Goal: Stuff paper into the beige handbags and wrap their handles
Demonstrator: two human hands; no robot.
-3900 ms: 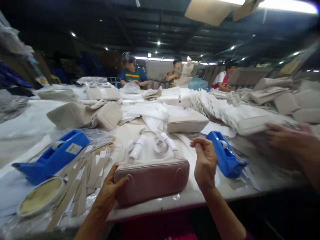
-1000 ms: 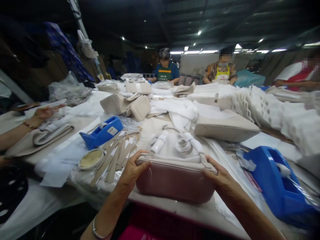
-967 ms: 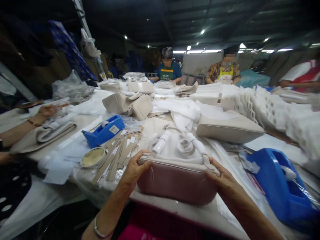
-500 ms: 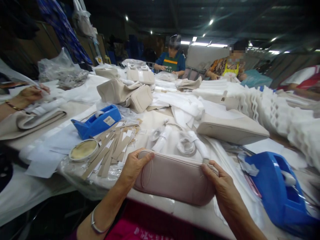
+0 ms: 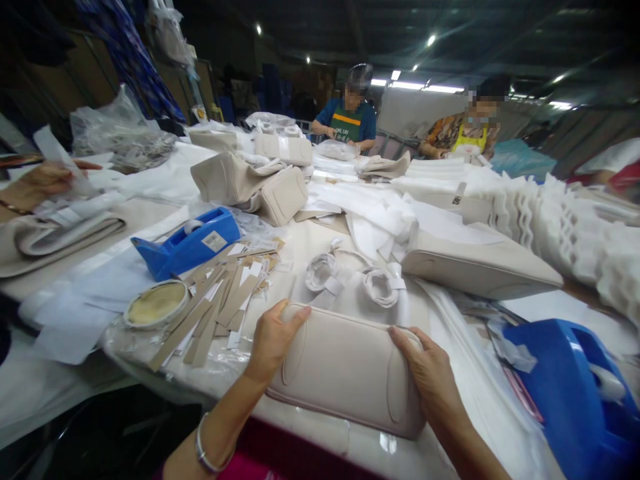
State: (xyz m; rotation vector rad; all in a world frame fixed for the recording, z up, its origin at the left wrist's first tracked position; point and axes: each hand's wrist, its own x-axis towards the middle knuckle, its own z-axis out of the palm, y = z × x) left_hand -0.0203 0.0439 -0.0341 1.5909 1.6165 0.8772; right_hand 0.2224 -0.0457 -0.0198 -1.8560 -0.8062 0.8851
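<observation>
A beige bag (image 5: 345, 367) lies at the table's front edge, its flat stitched base facing me. My left hand (image 5: 277, 337) grips its left end, thumb on the upper edge. On the right end, my right hand (image 5: 425, 360) holds the same edge, with its thumb on the base panel. Both hands' other fingers are partly hidden behind the bag. Just beyond it lie the bag's white-wrapped handles, with one wrapped coil (image 5: 320, 272) at left and another wrapped coil (image 5: 381, 288) at right.
Blue tape dispensers stand at left (image 5: 193, 243) and right (image 5: 570, 393). Card strips (image 5: 220, 307) lie beside a round yellowish tin (image 5: 156, 303). Another beige bag (image 5: 475, 263) rests behind right. A co-worker's hand (image 5: 47, 180) is at far left; two people stand across the table.
The bag has tilted so that more of its base faces me. Its wrapped handles now lie farther back, showing two coils. My hands have kept their grip; the view has shifted slightly.
</observation>
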